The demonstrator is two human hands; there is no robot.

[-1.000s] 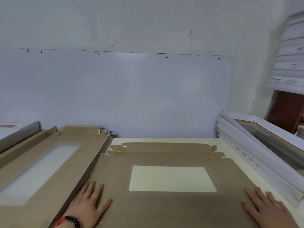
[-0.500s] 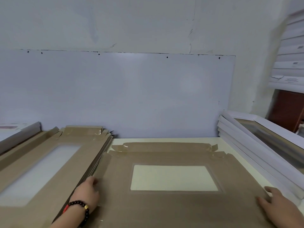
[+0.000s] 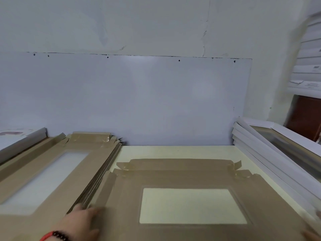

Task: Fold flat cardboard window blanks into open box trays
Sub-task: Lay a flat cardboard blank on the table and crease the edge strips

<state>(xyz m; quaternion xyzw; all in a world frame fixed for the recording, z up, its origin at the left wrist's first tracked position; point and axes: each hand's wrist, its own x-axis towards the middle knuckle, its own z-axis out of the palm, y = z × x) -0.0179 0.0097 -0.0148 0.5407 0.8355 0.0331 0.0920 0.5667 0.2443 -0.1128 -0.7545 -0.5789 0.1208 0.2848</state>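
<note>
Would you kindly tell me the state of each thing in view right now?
Cardboard window blank: on the table, mostly flat, left side flap raised.
Left hand: at the blank's left flap; grip blurred.
Right hand: at the frame's edge, barely visible.
Stack of flat blanks: piled at left, unfolded.
White folded trays: stacked at right, leaning.
Table: bare strip behind the blank.

Left hand (image 3: 81, 221) motion-blurred at the blank's (image 3: 191, 178) left flap; fingertips hidden at the flap edge, so grip not determinable. Right hand (image 3: 312, 235) cut off by the frame's lower right corner, only a blurred sliver visible. Blank's near edge runs out of frame; print on the shelf labels (image 3: 312, 84) at right too blurred to read.
</note>
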